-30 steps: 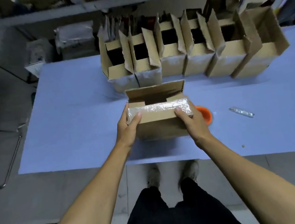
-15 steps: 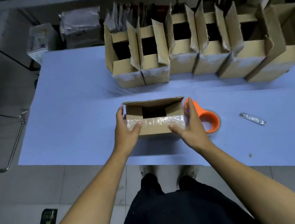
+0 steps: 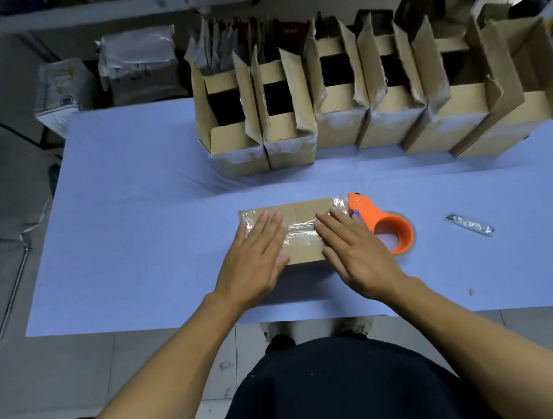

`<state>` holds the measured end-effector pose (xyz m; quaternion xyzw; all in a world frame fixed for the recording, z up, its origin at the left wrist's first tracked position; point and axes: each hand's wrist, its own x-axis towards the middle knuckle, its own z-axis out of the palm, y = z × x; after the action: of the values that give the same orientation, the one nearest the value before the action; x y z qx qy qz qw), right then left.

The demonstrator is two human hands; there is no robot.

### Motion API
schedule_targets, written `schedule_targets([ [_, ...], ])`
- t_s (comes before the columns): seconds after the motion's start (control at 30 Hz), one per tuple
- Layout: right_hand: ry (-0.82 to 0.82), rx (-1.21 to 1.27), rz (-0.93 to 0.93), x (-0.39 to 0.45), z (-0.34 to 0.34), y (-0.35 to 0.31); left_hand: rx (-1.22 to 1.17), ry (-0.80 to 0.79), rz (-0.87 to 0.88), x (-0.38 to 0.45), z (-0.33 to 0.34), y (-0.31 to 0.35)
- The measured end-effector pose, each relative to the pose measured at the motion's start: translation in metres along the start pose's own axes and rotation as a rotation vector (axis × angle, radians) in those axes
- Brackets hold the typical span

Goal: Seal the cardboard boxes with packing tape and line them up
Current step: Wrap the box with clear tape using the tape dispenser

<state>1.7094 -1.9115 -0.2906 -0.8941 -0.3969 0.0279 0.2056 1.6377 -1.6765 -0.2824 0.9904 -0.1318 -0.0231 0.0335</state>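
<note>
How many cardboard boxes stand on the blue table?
7: six open boxes in a row along the far edge, and one taped box under both flat hands. More may hide beyond the right edge.

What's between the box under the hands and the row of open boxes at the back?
In the head view, only bare blue table lies between the taped box and the row of open boxes; the orange tape dispenser sits at the box's right end.

Two bare forearms seen, no sleeves reaching wrists or elbows. Left hand (image 3: 257, 263) and right hand (image 3: 356, 255) uncovered: no gloves, rings, watch or bands seen. Dark black garment (image 3: 340, 391) worn over torso and lap, plain, tiny pale specks scattered on cloth. Worn greyish shoes (image 3: 350, 326) partly shown beneath table edge, detail blurred.
</note>
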Motion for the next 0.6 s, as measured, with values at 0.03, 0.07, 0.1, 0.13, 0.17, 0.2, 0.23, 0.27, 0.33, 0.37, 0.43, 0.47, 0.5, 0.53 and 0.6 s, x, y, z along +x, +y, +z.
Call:
schedule_targets([
  [0.03, -0.032, 0.016, 0.01, 0.001, -0.001, -0.001, 0.006, -0.032, -0.004, 0.0, 0.0, -0.001],
  [0.07, -0.038, 0.055, 0.042, -0.001, 0.0, 0.001, 0.015, -0.053, 0.0, 0.001, 0.0, -0.002],
  [0.1, -0.013, 0.121, 0.125, -0.002, -0.002, 0.003, 0.029, -0.065, 0.006, 0.002, 0.0, -0.003],
  [0.13, 0.05, 0.198, 0.253, -0.005, -0.004, 0.007, 0.044, -0.068, 0.011, 0.003, 0.001, -0.004],
  [0.17, 0.148, 0.246, 0.393, -0.008, -0.007, 0.012, 0.05, -0.066, 0.012, 0.005, 0.0, -0.005],
  [0.2, 0.239, 0.241, 0.518, -0.011, -0.01, 0.019, 0.053, -0.061, 0.01, 0.007, 0.0, -0.005],
  [0.23, 0.243, 0.203, 0.615, -0.016, -0.013, 0.027, 0.054, -0.061, 0.008, 0.009, 0.001, -0.004],
  [0.27, 0.157, 0.181, 0.682, -0.02, -0.015, 0.032, 0.053, -0.059, 0.011, 0.01, 0.001, -0.003],
  [0.33, -0.122, 0.161, 0.739, -0.023, -0.015, 0.037, 0.057, -0.051, 0.026, 0.017, 0.002, 0.0],
  [0.37, -0.216, 0.145, 0.736, -0.023, -0.014, 0.038, 0.064, -0.044, 0.041, 0.021, 0.003, 0.001],
  [0.43, -0.278, 0.143, 0.734, -0.021, -0.01, 0.042, 0.095, -0.023, 0.06, 0.028, 0.004, 0.0],
  [0.47, -0.283, 0.144, 0.73, -0.018, -0.009, 0.042, 0.113, 0.0, 0.062, 0.03, 0.004, 0.0],
  [0.5, -0.279, 0.145, 0.716, -0.015, -0.008, 0.043, 0.125, 0.03, 0.063, 0.03, 0.005, 0.0],
  [0.53, -0.261, 0.157, 0.697, -0.013, -0.01, 0.042, 0.13, 0.061, 0.062, 0.03, 0.006, 0.001],
  [0.6, -0.163, 0.207, 0.699, -0.009, -0.02, 0.04, 0.128, 0.132, 0.056, 0.027, 0.007, 0.004],
])
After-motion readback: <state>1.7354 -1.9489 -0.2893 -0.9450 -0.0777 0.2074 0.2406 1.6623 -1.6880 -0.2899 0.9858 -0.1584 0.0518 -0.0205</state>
